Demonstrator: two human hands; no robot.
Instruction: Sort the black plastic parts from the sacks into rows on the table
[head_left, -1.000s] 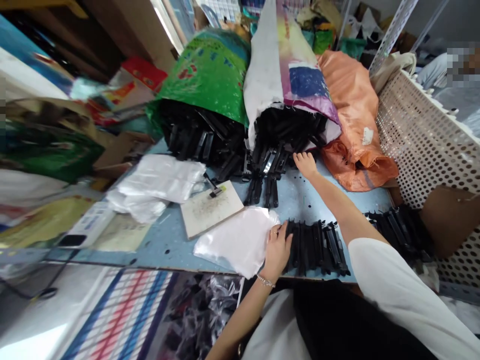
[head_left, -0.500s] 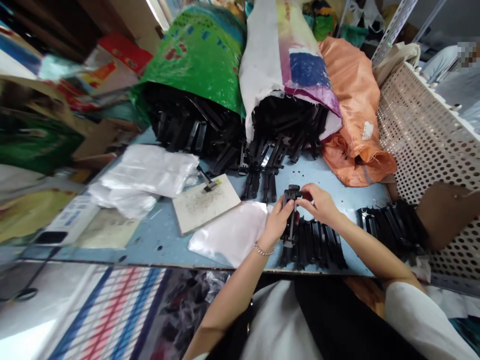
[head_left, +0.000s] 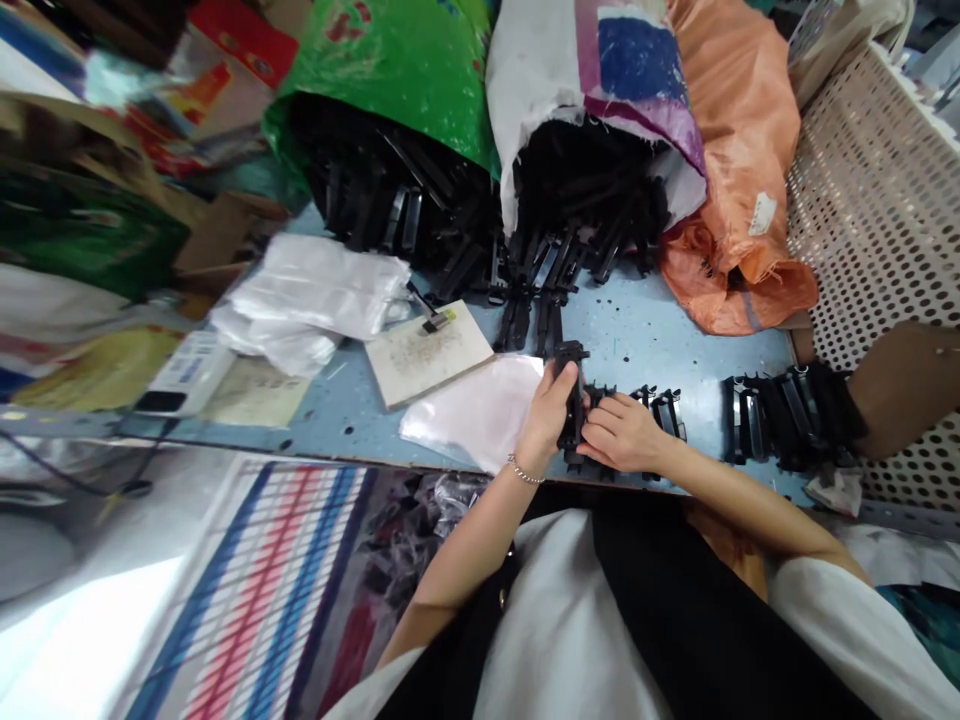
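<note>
My left hand (head_left: 551, 408) grips a long black plastic part (head_left: 571, 425), thumb on its face, and holds it upright just above the table's front edge. My right hand (head_left: 621, 432) is closed, its curled fingers pressed against the lower right side of that part; the fingertips are partly hidden. A row of similar black parts (head_left: 666, 412) lies behind and beside my right hand, mostly covered by it. To the left of my left hand lies a clear plastic bag (head_left: 472, 408), flat on the blue table (head_left: 622, 335).
A green sack (head_left: 390, 70) and a white-purple sack (head_left: 540, 75) spill black parts at the back. An orange sack (head_left: 739, 170) and a perforated white basket (head_left: 877, 210) stand right. More black parts (head_left: 791, 415) lie right; a board (head_left: 427, 365) and plastic bags (head_left: 322, 285) lie left.
The view has tilted downward. My right hand has moved from the upper end of the black part down to its lower side, and its fingers have curled in. My left hand keeps its grip.
</note>
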